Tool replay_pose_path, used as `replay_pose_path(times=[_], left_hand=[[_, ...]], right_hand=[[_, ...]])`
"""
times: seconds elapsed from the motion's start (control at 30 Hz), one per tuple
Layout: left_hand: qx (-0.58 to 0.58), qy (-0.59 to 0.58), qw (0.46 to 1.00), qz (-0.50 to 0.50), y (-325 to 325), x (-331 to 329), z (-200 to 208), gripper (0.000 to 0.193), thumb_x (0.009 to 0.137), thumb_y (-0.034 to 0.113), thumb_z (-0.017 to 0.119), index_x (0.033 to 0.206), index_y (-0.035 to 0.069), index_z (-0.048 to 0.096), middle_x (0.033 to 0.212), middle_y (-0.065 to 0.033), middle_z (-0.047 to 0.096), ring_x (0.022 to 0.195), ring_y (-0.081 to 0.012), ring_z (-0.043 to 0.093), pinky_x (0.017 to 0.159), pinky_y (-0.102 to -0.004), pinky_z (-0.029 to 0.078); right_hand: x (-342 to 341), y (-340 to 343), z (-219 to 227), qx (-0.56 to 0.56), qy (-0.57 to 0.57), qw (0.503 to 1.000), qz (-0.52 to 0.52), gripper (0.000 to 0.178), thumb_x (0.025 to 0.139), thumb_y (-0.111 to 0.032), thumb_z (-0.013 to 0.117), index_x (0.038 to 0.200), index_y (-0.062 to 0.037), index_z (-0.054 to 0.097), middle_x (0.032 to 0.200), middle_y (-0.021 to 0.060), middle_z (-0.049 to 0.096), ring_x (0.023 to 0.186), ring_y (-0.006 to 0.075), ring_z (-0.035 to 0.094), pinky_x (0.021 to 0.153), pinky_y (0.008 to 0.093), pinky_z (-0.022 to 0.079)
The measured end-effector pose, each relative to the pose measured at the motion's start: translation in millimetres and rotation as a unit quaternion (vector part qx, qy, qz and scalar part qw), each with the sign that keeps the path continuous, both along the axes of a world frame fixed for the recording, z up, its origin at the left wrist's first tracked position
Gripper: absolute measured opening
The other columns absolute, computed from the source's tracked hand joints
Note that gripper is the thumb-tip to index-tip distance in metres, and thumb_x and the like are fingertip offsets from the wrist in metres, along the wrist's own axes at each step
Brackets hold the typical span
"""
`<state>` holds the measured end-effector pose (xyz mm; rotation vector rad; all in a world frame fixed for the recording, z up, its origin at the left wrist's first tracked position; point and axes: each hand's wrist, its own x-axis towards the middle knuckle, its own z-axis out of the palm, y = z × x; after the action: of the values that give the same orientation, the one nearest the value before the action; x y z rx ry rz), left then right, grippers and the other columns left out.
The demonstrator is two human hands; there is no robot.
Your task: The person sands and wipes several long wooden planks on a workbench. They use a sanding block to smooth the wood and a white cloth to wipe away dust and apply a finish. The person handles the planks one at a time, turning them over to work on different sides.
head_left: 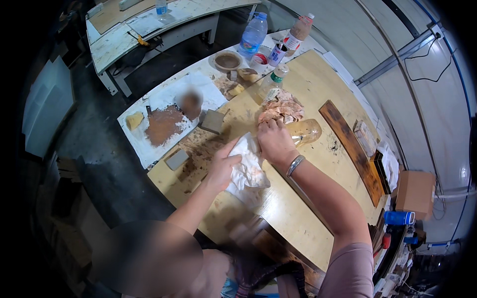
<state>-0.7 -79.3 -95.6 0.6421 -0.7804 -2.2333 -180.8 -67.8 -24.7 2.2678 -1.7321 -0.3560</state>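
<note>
My left hand (224,166) is closed around a crumpled white cloth (247,166) with faint pinkish stains, low over the table. Just to its right, my right hand (276,141), with a metal bracelet at the wrist, has its fingers curled down; what they grip is hidden. Its fingertips meet a crumpled, pink-stained cloth (282,106). A clear bottle (309,131) lies on its side against the right hand, its near end covered by the hand. Beyond the stained cloth, another clear bottle (277,78) with a green cap stands tilted in view.
Brown powder (164,125) covers a white sheet at left. Grey blocks (212,121) and yellow sponge pieces (134,119) lie around it. A bowl of brown liquid (228,60) and a blue-capped water bottle (253,35) stand at the back. A dark-stained wooden plank (350,151) lies right.
</note>
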Motion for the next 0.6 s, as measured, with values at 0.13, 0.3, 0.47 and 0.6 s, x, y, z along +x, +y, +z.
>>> replay_pose_path(times=[0.13, 0.3, 0.47, 0.6], left_hand=[[0.021, -0.003, 1.000, 0.000, 3.4, -0.5, 5.7, 0.059, 0.082, -0.010, 0.046, 0.141, -0.004, 0.043, 0.126, -0.0106, 0.059, 0.108, -0.0174, 0.061, 0.093, -0.0307, 0.049], [0.033, 0.016, 0.999, -0.005, 1.6, -1.1, -2.8, 0.056, 0.086, -0.009, 0.045, 0.141, -0.003, 0.042, 0.127, -0.0124, 0.058, 0.109, -0.0197, 0.061, 0.093, -0.0339, 0.051], [0.022, -0.012, 1.000, -0.003, 3.2, -4.2, -4.4, 0.055, 0.086, -0.010, 0.044, 0.141, -0.003, 0.042, 0.125, -0.0116, 0.060, 0.108, -0.0187, 0.062, 0.092, -0.0328, 0.051], [0.022, -0.014, 1.000, 0.004, 3.6, -3.8, -5.1, 0.057, 0.083, -0.009, 0.046, 0.140, -0.005, 0.044, 0.124, -0.0104, 0.060, 0.107, -0.0160, 0.060, 0.093, -0.0285, 0.048]], right_hand=[[1.5, -1.1, 9.3, 0.001, 0.066, 0.998, -0.014, 0.022, 0.077, -0.021, 0.062, 0.090, -0.0064, 0.072, 0.097, 0.0143, 0.065, 0.100, 0.0323, 0.057, 0.086, 0.0433, 0.045], [5.7, -2.7, 25.6, 0.033, 0.067, 0.997, -0.016, 0.024, 0.074, -0.013, 0.062, 0.096, -0.0026, 0.066, 0.091, 0.0115, 0.066, 0.097, 0.0290, 0.059, 0.086, 0.0440, 0.048], [7.7, -4.9, 22.3, 0.038, 0.093, 0.995, -0.025, 0.019, 0.076, -0.031, 0.065, 0.079, -0.0166, 0.076, 0.096, 0.0172, 0.065, 0.100, 0.0347, 0.057, 0.092, 0.0509, 0.044], [9.4, -7.0, 24.2, 0.052, 0.051, 0.997, -0.032, 0.021, 0.075, -0.031, 0.065, 0.081, -0.0141, 0.076, 0.094, 0.0203, 0.065, 0.096, 0.0361, 0.058, 0.093, 0.0509, 0.044]])
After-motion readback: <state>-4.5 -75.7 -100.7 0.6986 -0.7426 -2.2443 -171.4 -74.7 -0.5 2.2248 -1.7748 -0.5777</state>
